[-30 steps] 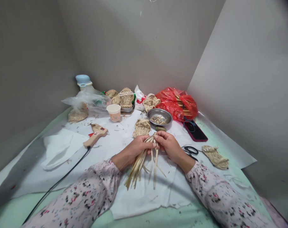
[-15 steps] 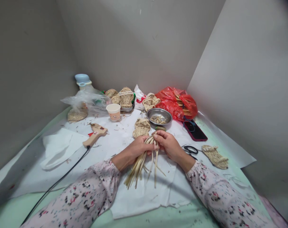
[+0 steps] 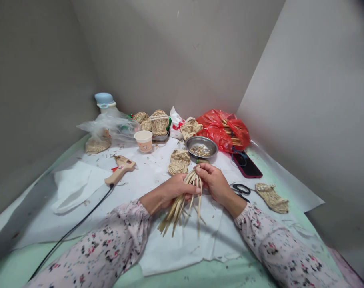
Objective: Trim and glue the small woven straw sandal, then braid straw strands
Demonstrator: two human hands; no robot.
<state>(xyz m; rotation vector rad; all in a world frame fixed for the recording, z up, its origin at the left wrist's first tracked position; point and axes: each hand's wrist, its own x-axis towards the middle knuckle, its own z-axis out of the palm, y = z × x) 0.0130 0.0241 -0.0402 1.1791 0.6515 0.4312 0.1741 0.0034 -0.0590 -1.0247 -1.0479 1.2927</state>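
A bundle of pale straw strips [image 3: 176, 212] hangs between my two hands, its loose ends fanning down to the left over the white paper. My left hand [image 3: 182, 189] is closed round the middle of the bundle, thumb across the strips. My right hand [image 3: 212, 181] pinches the gathered top end between thumb and fingers. Just beyond the hands lies a woven straw piece [image 3: 179, 161], next to a metal bowl [image 3: 201, 147] with short straw bits in it. Black-handled scissors [image 3: 242, 189] lie right of my right hand, their blades hidden.
A glue gun [image 3: 121, 169] with a black cord lies left, near a paper cup [image 3: 143, 141]. At the back are a plastic bag, woven pieces and a red bag [image 3: 221, 130]. A phone [image 3: 247, 165] and another woven piece [image 3: 272, 197] are right.
The strips have shifted slightly and spread more at the top. My left hand has moved a little to the right; my right hand still pinches the top end.
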